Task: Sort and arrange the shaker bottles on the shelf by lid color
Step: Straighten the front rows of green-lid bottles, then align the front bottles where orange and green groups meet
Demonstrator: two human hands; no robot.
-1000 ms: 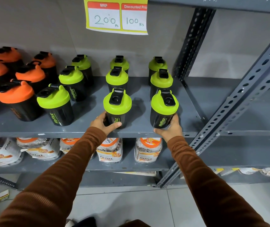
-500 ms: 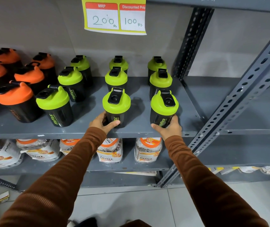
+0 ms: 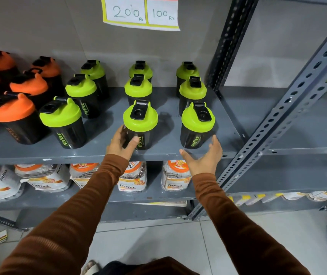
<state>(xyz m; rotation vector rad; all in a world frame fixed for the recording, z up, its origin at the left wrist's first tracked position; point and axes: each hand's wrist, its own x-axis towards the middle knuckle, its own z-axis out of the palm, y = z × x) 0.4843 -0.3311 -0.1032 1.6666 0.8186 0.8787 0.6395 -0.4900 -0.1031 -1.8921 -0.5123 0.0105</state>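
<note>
Green-lidded bottle (image 3: 139, 126) grasped by left hand (image 3: 122, 144) fingers; right hand (image 3: 203, 158) fingers released.

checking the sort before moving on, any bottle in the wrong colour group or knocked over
Nothing stands out: orange-lidded bottles sit together at the left, green-lidded bottles in rows to their right, all upright.

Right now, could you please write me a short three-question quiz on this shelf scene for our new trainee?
1. True or false: the right hand grips the front right bottle.
2. Which hand touches a bottle? A) left B) right C) neither
3. Fill in: the lids left of the green-lidded bottles are ____.

Key: 1. False, it is open and just clear of it. 2. A, the left hand is on the front middle bottle. 3. Orange, as on the orange-lidded bottles.
</note>
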